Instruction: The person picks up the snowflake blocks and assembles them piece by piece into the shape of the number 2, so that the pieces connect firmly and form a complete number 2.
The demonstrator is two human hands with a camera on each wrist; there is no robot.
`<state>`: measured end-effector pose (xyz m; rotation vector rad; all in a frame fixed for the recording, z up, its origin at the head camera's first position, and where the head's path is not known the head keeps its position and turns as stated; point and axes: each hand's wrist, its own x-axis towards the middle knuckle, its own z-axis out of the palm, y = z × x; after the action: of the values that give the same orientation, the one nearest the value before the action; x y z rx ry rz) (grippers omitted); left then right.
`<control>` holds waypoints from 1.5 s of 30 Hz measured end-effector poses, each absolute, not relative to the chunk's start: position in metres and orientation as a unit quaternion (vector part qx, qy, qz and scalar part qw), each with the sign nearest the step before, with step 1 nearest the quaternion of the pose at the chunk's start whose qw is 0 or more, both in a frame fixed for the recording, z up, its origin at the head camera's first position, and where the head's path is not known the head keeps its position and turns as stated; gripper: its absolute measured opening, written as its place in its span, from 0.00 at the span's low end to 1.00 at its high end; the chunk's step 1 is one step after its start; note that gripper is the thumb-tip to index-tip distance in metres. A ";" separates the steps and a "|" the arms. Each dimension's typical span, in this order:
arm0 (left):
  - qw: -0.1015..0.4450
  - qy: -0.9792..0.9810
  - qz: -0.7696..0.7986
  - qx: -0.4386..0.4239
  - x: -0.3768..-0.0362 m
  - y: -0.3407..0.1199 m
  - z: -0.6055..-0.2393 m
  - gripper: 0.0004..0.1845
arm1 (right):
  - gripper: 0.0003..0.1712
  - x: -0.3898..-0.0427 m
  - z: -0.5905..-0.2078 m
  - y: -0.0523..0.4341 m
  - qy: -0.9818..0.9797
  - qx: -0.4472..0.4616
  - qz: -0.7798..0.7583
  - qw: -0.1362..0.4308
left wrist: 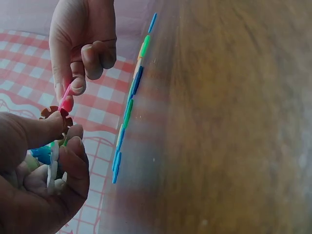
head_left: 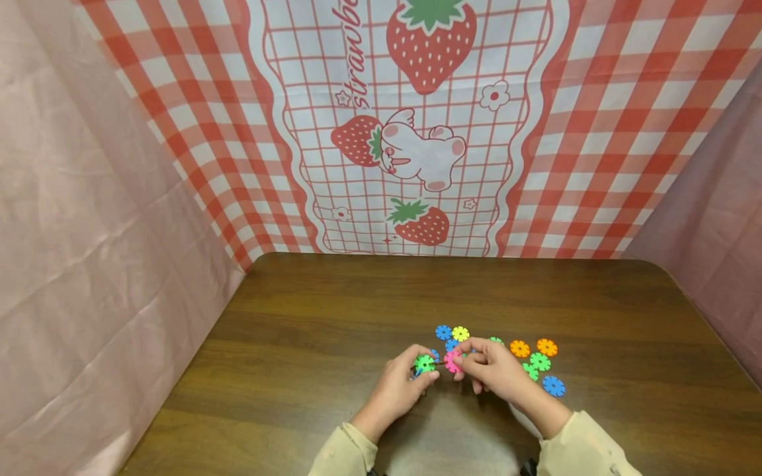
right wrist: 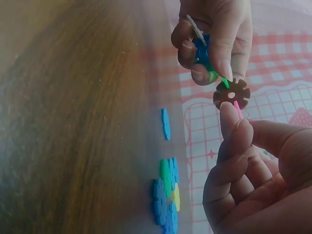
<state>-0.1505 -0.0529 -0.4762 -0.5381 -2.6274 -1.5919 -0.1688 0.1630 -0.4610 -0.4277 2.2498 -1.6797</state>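
Observation:
My left hand (head_left: 397, 382) grips a small cluster of joined notched plastic discs. A green disc (head_left: 424, 363) faces up in the head view; a blue disc (right wrist: 202, 52) and a white disc (left wrist: 52, 170) show between the fingers in the wrist views. A brown disc (right wrist: 241, 91) stands out from the cluster beside the left thumb tip. Opposite, my right hand (head_left: 499, 371) pinches a pink disc (head_left: 449, 361) between thumb and fingertips. Its edge meets the rim of the brown disc, at a slot, in the right wrist view. Fingers hide part of the cluster.
Loose discs lie flat on the brown wooden table (head_left: 309, 324): a yellow disc (head_left: 460, 334) and blue ones beyond the hands, orange discs (head_left: 547, 347), green ones and a blue disc (head_left: 553, 386) to the right. A strawberry-print cloth (head_left: 411, 152) hangs behind the table.

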 end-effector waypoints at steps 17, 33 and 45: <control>-0.131 -0.740 -0.656 -0.071 -0.149 -0.044 -0.471 0.16 | 0.08 -0.165 -0.463 0.153 0.787 -0.190 -0.572 0.134; -0.113 -0.742 -0.654 -0.093 -0.151 -0.050 -0.472 0.11 | 0.10 -0.173 -0.461 0.138 0.820 -0.197 -0.529 0.091; -0.097 -0.740 -0.666 -0.019 -0.151 -0.058 -0.474 0.11 | 0.02 -0.200 -0.478 0.138 0.901 -0.196 -0.387 -0.020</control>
<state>-0.1512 -0.0582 -0.4736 -0.0629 -2.4781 -2.2308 -0.1996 0.1381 -0.4781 -0.6231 2.8663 -1.2299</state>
